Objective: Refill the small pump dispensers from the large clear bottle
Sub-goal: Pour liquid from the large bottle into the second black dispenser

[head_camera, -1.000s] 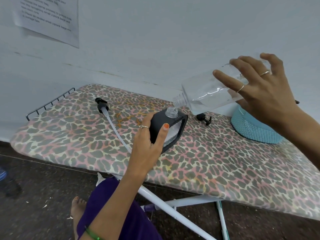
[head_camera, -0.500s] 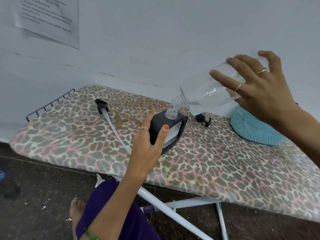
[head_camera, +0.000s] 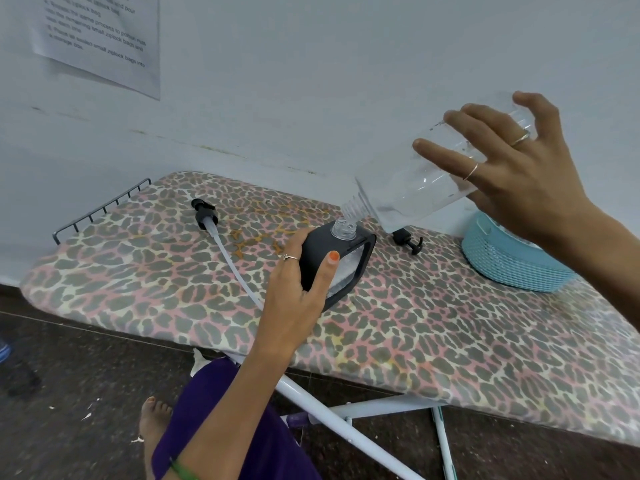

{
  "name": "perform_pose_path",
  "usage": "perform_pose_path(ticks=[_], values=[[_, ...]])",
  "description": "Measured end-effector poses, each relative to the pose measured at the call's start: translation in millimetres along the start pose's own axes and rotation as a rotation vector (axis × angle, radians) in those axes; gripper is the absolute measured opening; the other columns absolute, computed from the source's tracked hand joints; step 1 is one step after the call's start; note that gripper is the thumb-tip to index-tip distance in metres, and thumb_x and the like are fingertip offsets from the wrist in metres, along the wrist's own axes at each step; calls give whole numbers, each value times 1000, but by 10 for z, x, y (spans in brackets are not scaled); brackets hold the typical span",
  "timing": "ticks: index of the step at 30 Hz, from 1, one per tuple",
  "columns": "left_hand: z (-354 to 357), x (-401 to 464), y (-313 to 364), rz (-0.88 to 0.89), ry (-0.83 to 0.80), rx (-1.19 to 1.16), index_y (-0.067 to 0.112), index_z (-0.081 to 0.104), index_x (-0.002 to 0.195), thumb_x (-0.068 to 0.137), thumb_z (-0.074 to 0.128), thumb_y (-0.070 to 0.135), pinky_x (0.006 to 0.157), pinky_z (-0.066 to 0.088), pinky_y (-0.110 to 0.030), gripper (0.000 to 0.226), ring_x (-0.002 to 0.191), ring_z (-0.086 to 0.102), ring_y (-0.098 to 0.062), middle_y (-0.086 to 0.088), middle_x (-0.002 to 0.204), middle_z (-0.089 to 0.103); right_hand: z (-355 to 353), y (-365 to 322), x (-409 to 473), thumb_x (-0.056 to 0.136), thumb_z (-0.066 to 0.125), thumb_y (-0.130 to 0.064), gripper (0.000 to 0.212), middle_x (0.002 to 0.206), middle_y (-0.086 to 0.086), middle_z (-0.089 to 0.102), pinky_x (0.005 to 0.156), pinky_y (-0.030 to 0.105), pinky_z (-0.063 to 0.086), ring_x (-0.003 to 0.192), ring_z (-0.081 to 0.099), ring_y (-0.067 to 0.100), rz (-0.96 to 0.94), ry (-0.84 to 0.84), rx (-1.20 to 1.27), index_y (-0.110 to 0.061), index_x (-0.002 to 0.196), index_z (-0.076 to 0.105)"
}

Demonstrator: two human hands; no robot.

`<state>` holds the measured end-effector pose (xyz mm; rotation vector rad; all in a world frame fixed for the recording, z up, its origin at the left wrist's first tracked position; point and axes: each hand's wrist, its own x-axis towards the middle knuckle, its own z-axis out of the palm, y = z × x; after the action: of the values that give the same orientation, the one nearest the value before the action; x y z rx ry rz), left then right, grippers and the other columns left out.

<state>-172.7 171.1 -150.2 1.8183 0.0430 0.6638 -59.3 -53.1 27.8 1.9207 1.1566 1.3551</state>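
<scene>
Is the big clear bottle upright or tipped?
Tipped: the large clear bottle slants neck-down over the small dispenser's open mouth.

Left hand [head_camera: 294, 292] is covering most of the dispenser's [head_camera: 341, 268] near side, so its fill level isn't showing. Right hand [head_camera: 512, 174] is blocking the bottle's [head_camera: 412, 188] base end and part of the basket [head_camera: 512, 265]. Paper [head_camera: 100, 39] on the wall is getting cropped at the top, print too blurry to read properly. Board [head_camera: 415, 323] is running off the right edge.
</scene>
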Motion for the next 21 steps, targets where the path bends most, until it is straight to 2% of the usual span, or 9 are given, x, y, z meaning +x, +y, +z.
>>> perform_pose_path(ticks=[2,7,10,14,18,21], values=[[0,1,1,-5,0,-11,38,38,133,91,42,62,90,48,-22,49,107,56,-5,7,120,59,6,10,18,90,55,-3,65,138,19,51,106,55,25,127,46,34,0,0,-13,-27,147,38],[12,18,-33,-2,-5,-3,32,38,137,87,39,69,91,50,-40,62,106,58,-19,0,117,61,20,29,64,94,49,-4,60,137,17,52,107,52,22,127,49,33,-12,33,-44,-29,147,39],[13,20,-34,1,-5,-9,31,38,138,87,38,71,94,49,-40,64,111,57,-18,2,122,60,15,49,85,93,49,-2,61,137,17,52,107,51,22,127,48,32,-19,37,-57,-29,147,39],[11,4,-37,-5,-9,-10,32,38,137,86,38,73,88,50,-36,65,104,59,-23,-4,116,61,15,49,103,92,49,-1,62,137,16,53,107,51,22,127,49,32,-30,43,-78,-29,147,38],[9,-1,-43,-11,-10,-9,33,37,138,88,40,68,89,50,-32,61,107,59,-19,-1,119,61,6,48,124,92,48,0,63,137,17,52,107,51,21,126,48,33,-46,37,-75,-29,148,37],[4,13,-29,-14,-12,-23,33,38,138,88,41,67,92,51,-37,60,109,58,-19,2,121,60,-23,72,141,92,47,0,64,138,17,52,108,51,20,127,48,33,-44,25,-81,-30,148,36]])
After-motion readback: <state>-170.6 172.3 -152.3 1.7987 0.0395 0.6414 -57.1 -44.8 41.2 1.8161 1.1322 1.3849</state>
